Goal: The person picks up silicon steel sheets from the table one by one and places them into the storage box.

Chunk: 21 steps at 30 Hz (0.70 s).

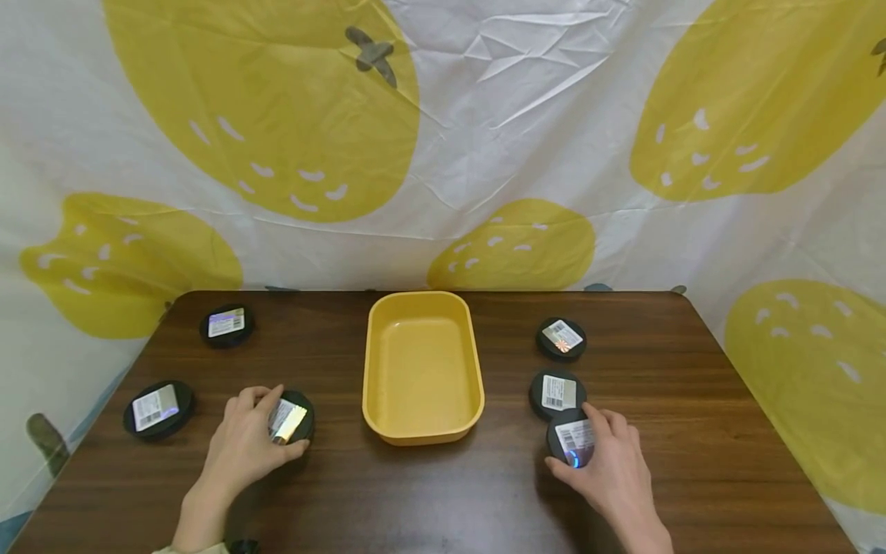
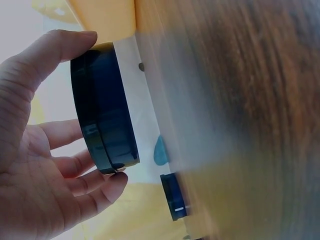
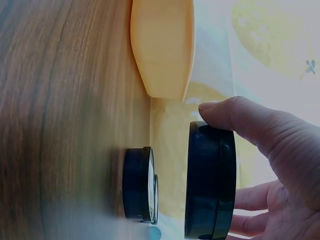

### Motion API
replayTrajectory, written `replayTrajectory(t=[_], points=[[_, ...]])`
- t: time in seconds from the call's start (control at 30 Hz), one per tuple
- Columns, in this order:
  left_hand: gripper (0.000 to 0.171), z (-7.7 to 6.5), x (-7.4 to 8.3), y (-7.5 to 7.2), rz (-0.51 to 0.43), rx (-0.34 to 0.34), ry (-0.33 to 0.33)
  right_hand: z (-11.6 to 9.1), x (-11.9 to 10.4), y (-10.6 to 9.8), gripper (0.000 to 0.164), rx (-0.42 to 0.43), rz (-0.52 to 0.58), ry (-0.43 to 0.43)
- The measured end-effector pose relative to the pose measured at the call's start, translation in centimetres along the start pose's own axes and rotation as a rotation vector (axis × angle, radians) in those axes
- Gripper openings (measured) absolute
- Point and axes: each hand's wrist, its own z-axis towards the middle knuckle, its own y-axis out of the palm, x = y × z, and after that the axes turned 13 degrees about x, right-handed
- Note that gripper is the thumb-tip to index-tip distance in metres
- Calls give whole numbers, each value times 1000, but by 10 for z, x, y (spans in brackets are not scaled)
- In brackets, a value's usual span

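Observation:
My left hand (image 1: 238,446) grips a flat, round black jar (image 1: 291,418) with a shiny white label on top, thumb on one edge and fingers on the other. In the left wrist view this jar (image 2: 105,110) is held up off the table. On the right, my right hand (image 1: 618,465) pinches a similar labelled jar (image 1: 571,440) by its rim. The right wrist view shows that jar (image 3: 210,180) raised above the tabletop, apart from the jars standing behind it. Between the hands stands a yellow rectangular tray (image 1: 424,435).
Left of the tray, two more labelled black jars sit on the table, one at the back (image 1: 227,326) and one nearer (image 1: 158,410). Right of it are a back jar (image 1: 561,338) and a closer jar (image 1: 557,392). A lemon-print curtain (image 1: 512,154) hangs behind the brown wooden table (image 1: 443,508).

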Motion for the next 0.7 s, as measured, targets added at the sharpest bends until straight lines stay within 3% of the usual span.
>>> replayTrajectory(t=[0.7], points=[[83, 2, 5, 0, -10, 15, 10, 9, -10, 3, 86, 55, 26, -53]])
